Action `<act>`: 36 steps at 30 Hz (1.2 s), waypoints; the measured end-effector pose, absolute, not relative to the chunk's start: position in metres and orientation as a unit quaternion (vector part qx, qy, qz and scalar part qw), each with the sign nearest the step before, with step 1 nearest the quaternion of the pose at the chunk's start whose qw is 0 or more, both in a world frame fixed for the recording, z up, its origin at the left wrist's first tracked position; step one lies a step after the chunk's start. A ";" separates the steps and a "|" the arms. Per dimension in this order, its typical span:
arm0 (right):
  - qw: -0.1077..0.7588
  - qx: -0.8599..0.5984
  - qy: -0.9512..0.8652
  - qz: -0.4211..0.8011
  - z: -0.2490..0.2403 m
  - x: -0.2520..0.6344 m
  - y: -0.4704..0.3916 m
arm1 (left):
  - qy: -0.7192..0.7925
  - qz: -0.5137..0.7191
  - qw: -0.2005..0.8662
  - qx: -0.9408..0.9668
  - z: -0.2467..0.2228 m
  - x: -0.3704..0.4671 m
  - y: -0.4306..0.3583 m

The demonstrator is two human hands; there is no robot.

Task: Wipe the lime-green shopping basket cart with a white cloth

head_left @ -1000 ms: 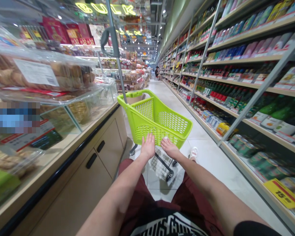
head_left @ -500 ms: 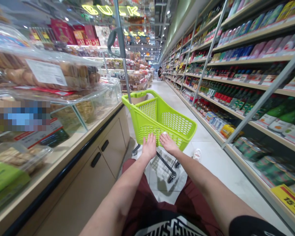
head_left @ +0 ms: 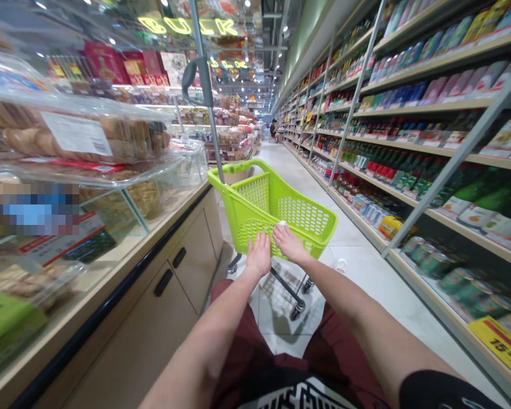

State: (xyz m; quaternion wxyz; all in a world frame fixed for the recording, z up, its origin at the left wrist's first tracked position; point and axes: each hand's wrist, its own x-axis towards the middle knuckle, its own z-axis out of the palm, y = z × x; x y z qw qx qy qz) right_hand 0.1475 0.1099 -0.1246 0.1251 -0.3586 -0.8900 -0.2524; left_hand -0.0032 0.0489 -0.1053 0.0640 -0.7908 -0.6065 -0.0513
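My left hand [head_left: 259, 254] is at the near side of a bright green shopping cart basket [head_left: 249, 215], with the fingers stretched out and the palm down. Beside it, my right hand [head_left: 290, 244] points forward over the near rim, fingers extended. A small white bit shows at its fingertips; I cannot tell what it is or whether it is held. Both palms are hidden, so contact with the basket is unclear. The cart stands at an angle on a grey wheeled frame [head_left: 296, 304], and a tall grey pole with a hook-like handle [head_left: 199, 81] rises from its left corner.
A counter [head_left: 149, 318] with packed baked goods [head_left: 128, 136] runs along the left. Shelves [head_left: 443, 147] of bottles and cans line the right. Between them a tiled aisle [head_left: 272, 153] leads away, with a person [head_left: 275, 129] low beside the far shelves.
The view has shifted slightly, with the cart and shelves a little left and lower. My right hand and the white bit sit slightly higher against the basket.
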 end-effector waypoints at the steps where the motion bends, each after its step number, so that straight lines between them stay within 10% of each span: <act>1: 0.107 -0.351 -0.897 -0.248 -0.137 0.152 0.106 | -0.602 -0.053 0.065 -0.794 -0.105 -0.002 0.048; 20: 0.099 -0.356 -0.896 -0.246 -0.135 0.146 0.099 | -0.614 -0.038 0.085 -0.784 -0.097 -0.011 0.057; 36: 0.253 -0.554 -0.765 -0.208 -0.133 0.249 0.065 | -0.567 -0.070 0.082 -0.817 -0.066 0.039 0.082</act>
